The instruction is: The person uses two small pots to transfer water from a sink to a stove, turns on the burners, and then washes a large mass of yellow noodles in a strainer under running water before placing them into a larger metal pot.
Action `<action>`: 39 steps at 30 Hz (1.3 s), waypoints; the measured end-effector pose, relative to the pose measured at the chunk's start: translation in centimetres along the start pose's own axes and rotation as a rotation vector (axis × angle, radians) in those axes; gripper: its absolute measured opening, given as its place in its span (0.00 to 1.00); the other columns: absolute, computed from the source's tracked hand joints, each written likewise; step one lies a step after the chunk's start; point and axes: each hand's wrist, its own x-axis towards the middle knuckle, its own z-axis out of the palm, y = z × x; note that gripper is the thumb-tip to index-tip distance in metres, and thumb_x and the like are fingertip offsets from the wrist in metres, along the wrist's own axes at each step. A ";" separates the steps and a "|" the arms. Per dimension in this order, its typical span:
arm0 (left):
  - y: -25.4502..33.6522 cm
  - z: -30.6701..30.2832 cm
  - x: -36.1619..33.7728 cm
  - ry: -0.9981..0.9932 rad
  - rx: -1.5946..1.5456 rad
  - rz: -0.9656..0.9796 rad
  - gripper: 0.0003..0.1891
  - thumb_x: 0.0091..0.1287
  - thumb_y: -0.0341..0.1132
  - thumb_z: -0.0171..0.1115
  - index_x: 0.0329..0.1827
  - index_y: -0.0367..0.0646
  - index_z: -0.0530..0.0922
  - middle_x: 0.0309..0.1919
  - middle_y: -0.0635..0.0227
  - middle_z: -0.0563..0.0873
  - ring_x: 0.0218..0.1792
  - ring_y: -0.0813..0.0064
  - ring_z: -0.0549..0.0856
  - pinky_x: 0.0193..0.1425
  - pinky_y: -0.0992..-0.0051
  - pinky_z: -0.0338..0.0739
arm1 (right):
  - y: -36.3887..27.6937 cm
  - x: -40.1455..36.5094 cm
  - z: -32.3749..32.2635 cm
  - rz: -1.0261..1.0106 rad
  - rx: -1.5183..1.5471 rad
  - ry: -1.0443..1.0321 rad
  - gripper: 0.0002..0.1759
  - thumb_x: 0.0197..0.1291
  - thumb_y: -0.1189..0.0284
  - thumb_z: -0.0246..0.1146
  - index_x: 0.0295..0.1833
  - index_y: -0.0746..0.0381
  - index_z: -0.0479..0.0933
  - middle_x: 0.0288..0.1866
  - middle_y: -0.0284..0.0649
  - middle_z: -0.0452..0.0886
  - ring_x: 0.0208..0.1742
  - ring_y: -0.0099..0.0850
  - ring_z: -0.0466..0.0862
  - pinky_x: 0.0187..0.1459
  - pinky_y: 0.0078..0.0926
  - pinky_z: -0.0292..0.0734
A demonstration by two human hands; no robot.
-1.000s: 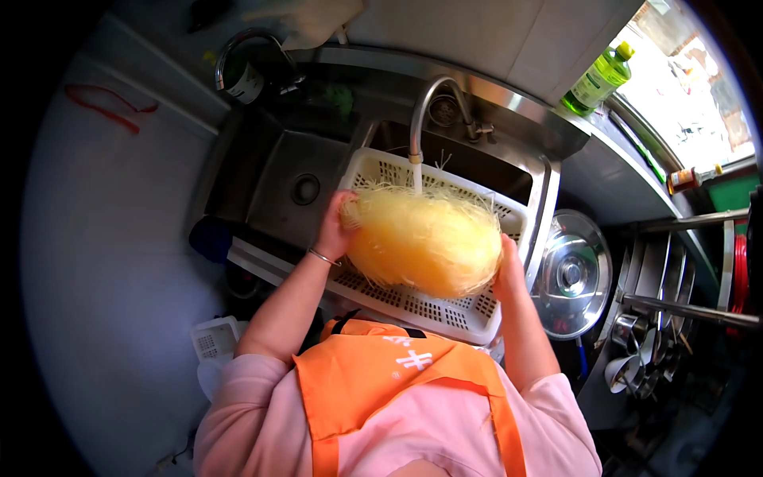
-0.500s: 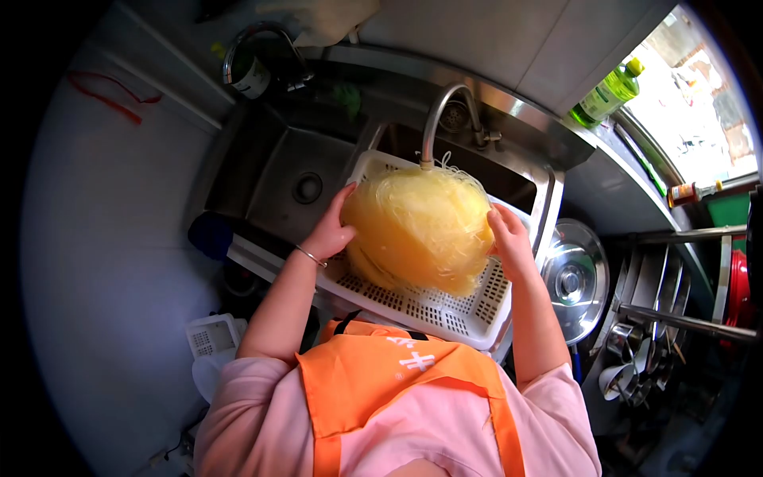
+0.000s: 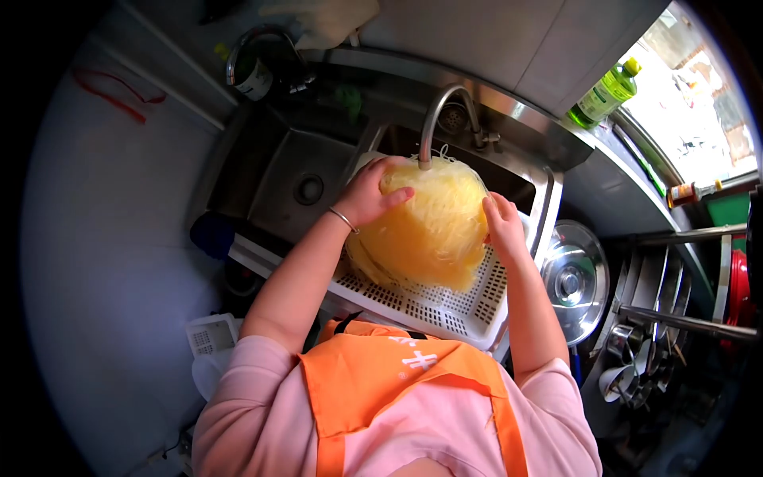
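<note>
A big clump of thin yellow noodles [image 3: 433,238] lies in a white perforated basket [image 3: 465,330]. My left hand [image 3: 373,191], a bracelet at its wrist, grips the upper left of the clump, thumb stretched across the top. At the right edge, the fingers of my right hand [image 3: 504,224] are closed on the noodles. A curved metal faucet [image 3: 433,123] ends right over the clump, and a few loose strands stick out behind its spout.
The basket sits over the right sink basin, beside the left basin [image 3: 290,187]. A round metal lid [image 3: 574,278] stands to the right, near a rack of ladles and pots [image 3: 636,358]. A green bottle [image 3: 606,94] is on the windowsill. A small white basket [image 3: 211,335] is at lower left.
My left hand has moved up and inward from the clump's left side onto its upper left. My right hand stays at the right edge, having shifted slightly.
</note>
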 end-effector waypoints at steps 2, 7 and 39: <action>-1.6 0.1 0.5 0.017 -0.026 0.055 0.38 0.54 0.50 0.69 0.64 0.43 0.65 0.60 0.56 0.71 0.62 0.60 0.70 0.65 0.67 0.64 | -0.1 0.7 0.1 0.027 -0.027 -0.005 0.27 0.63 0.52 0.54 0.59 0.59 0.71 0.55 0.44 0.66 0.38 0.33 0.80 0.32 0.27 0.79; -1.6 -0.4 0.9 -0.050 0.013 0.087 0.43 0.49 0.48 0.74 0.66 0.42 0.62 0.62 0.54 0.69 0.63 0.60 0.69 0.66 0.68 0.63 | 1.3 2.7 0.3 0.035 -0.032 0.007 0.28 0.63 0.50 0.53 0.59 0.59 0.72 0.55 0.45 0.67 0.38 0.34 0.80 0.32 0.27 0.78; -4.3 0.3 1.3 0.003 -0.259 -0.057 0.43 0.45 0.37 0.78 0.65 0.41 0.62 0.60 0.59 0.72 0.61 0.65 0.71 0.65 0.69 0.66 | 0.0 4.7 1.8 -0.009 -0.191 0.065 0.29 0.60 0.48 0.54 0.59 0.57 0.72 0.55 0.53 0.70 0.55 0.48 0.75 0.56 0.35 0.69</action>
